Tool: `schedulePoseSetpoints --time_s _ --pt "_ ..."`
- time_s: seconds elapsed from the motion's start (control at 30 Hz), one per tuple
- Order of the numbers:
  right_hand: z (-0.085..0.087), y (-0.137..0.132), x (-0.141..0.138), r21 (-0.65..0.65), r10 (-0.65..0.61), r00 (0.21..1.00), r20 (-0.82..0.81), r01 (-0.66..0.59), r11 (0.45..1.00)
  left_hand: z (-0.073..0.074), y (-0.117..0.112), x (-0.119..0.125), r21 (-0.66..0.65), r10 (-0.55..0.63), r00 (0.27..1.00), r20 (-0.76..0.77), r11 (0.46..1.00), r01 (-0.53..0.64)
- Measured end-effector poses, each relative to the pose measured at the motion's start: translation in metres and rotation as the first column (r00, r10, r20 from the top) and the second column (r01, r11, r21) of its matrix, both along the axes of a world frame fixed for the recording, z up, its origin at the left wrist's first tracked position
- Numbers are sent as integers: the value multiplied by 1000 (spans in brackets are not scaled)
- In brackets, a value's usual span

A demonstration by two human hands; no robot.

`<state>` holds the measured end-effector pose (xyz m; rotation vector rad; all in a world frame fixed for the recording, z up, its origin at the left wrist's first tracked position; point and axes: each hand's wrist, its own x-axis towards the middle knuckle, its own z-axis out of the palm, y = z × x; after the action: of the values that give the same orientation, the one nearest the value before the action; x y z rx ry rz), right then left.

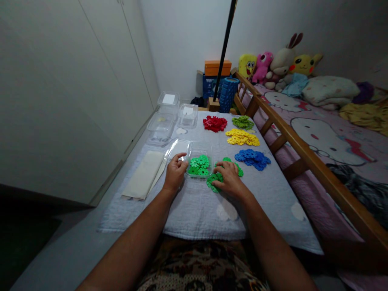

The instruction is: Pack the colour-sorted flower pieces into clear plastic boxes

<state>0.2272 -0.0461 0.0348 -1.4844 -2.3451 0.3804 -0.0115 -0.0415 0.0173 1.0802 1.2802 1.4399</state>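
A clear plastic container (200, 147) stands mid-table with several green flower-shaped plastic discs (199, 165) inside. My left hand (176, 171) is at its left wall, fingers and thumb bent against the rim. Right of the container, my right hand (228, 176) rests over a loose pile of green discs (216, 182), its fingers spread and curved on them. The palm hides part of that pile, and no disc is visibly lifted. A clear lid (176, 148) lies just left of the container, partly behind my left hand.
Piles of blue (253, 158), yellow (242, 137), red (215, 123) and light green discs (243, 122) lie on the right side and back. Clear containers (160, 123) stand back left, near a folded cream cloth (144, 174). A wooden bed rail (281, 127) runs along the right.
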Motion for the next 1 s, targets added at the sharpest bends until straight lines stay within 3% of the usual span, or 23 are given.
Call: schedulePoseSetpoints --time_s 0.17,0.3,0.47,0.57,0.7,0.83,1.0 --pt "-2 4 14 -62 -60 979 -195 49 997 0 0 0 -4 -4 1000 2 1000 4" --pt "1 12 30 -92 -106 919 -379 76 993 -2 0 -1 2 -2 1000 -20 1000 2" --pt "24 22 26 56 -140 838 -527 198 979 0 0 0 -1 1 1000 -23 1000 -1" --pt "40 27 1 159 -86 900 -426 169 973 2 -1 1 -10 0 1000 -9 1000 0" --pt "50 40 -38 174 -37 992 -117 57 983 1 -1 1 -3 -6 1000 1 1000 6" --pt "47 57 -62 137 -19 990 137 0 991 0 0 1 -2 -6 1000 14 1000 6" --pt "37 66 -71 116 29 972 233 -57 992 2 -1 2 -10 -4 1000 15 1000 4"
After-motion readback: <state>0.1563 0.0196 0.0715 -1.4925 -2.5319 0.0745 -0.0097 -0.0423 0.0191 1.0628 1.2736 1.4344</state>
